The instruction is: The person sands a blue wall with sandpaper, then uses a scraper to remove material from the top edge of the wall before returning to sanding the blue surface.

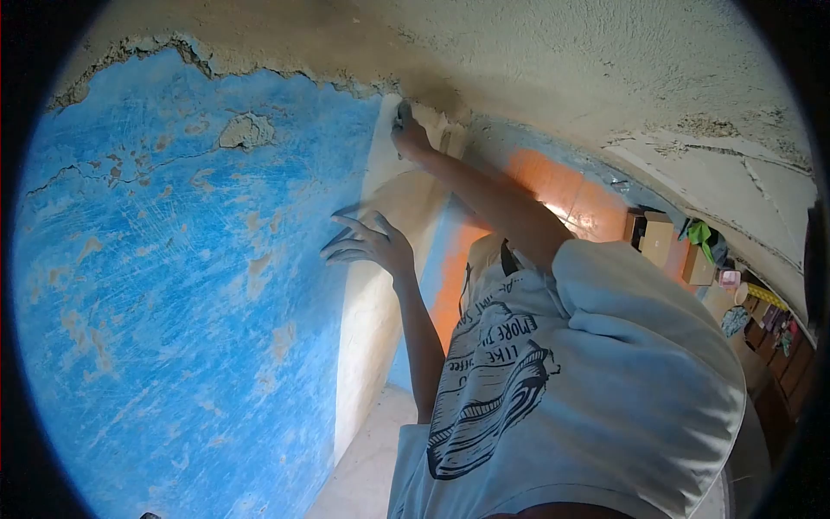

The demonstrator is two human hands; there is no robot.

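Observation:
My right hand is raised to the upper end of a pale, cream-coloured wall strip, close to the ragged plaster edge. Its fingers are closed around a small dark grey object pressed near the strip; its kind is too small to make out. Lower and to the left, my left hand has its fingers spread, holding nothing. It overlaps the border between the pale strip and the blue wall. The blue paint is scratched, with worn patches and a patch of bare plaster.
Rough grey-brown plaster runs above the blue wall's broken edge. An orange area lies behind my right arm. Cardboard boxes, a green cloth and various household items stand at the right. Pale floor shows below the strip.

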